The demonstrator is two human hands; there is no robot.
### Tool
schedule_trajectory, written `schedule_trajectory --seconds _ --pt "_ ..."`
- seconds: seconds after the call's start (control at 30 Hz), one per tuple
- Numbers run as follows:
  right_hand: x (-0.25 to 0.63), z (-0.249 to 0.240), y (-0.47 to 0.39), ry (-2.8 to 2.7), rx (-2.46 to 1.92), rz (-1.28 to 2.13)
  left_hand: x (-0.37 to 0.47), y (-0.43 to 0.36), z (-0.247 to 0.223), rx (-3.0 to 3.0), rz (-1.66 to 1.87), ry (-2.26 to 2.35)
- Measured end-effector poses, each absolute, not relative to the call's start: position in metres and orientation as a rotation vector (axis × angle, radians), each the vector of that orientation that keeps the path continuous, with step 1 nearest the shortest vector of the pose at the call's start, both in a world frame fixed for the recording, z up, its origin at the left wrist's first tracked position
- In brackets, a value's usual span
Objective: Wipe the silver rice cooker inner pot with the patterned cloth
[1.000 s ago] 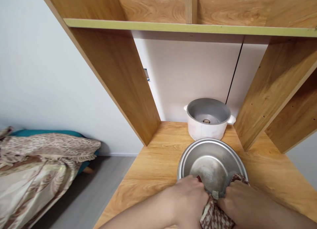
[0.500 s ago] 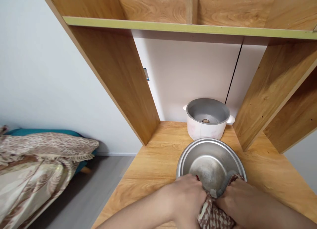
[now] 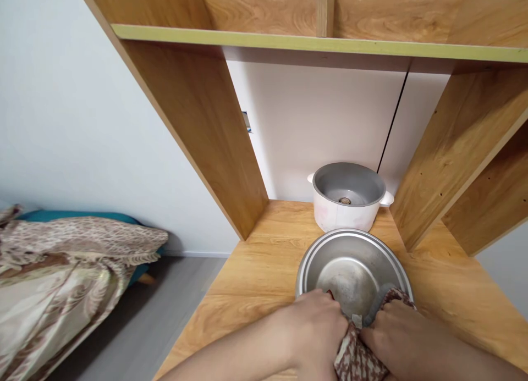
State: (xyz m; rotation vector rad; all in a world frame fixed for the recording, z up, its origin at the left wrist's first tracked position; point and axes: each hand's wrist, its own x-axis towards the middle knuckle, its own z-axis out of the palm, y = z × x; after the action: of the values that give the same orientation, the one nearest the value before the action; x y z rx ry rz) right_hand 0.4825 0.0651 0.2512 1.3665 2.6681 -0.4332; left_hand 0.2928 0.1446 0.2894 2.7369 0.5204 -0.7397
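A brown-and-cream patterned cloth (image 3: 359, 360) with a grey edge and a small pale tag is bunched between my two hands. My left hand (image 3: 319, 323) is closed on its left side, fingertips hidden below. On the right side, my right hand (image 3: 394, 326) grips the same cloth in a fist. Both hands are over the near rim of a round silver metal pot (image 3: 346, 265), whose interior shows some stains; whether the cloth touches the pot I cannot tell. Just behind it stands a white rice cooker body (image 3: 344, 211) without a lid, grey inside.
Pot and cooker body stand on a wooden desktop (image 3: 247, 271) between upright wooden panels (image 3: 198, 128). A shelf (image 3: 289, 40) with a yellow-green edge crosses above. A blanket-covered teal seat (image 3: 86, 249) is at the left on a grey floor (image 3: 165, 298).
The whole view has shifted slightly. Both hands keep their hold on the cloth, and its hanging part between them is bunched a little narrower; pot and cooker body stay in place.
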Motion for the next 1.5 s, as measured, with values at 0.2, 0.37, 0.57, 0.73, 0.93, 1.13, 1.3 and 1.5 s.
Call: schedule_trajectory --seconds 0.2,0.37,0.57,0.73,0.93,1.13,1.3,1.5 --pt "0.468 0.229 0.063 2.608 1.365 -0.23 0.29 0.149 0.289 2.707 -0.742 0.51" --pt "0.476 0.247 0.065 2.621 1.377 -0.4 0.286 0.15 0.288 2.693 -0.68 0.525" --pt "0.496 0.274 0.07 2.664 1.33 -0.6 0.289 0.15 0.293 2.681 -0.734 0.513" --pt "0.502 0.274 0.076 2.645 1.304 -0.697 0.29 0.151 0.292 2.688 -0.748 0.499" --pt "0.492 0.281 0.073 2.594 1.38 -0.674 0.287 0.149 0.282 2.741 -0.698 0.525" --pt "0.489 0.27 0.068 2.627 1.404 -0.576 0.29 0.147 0.285 2.73 -0.762 0.55" --pt "0.484 0.243 0.065 2.724 1.41 -0.373 0.294 0.146 0.294 2.716 -0.851 0.514" --pt "0.47 0.233 0.062 2.633 1.4 -0.19 0.295 0.146 0.293 2.719 -0.851 0.499"
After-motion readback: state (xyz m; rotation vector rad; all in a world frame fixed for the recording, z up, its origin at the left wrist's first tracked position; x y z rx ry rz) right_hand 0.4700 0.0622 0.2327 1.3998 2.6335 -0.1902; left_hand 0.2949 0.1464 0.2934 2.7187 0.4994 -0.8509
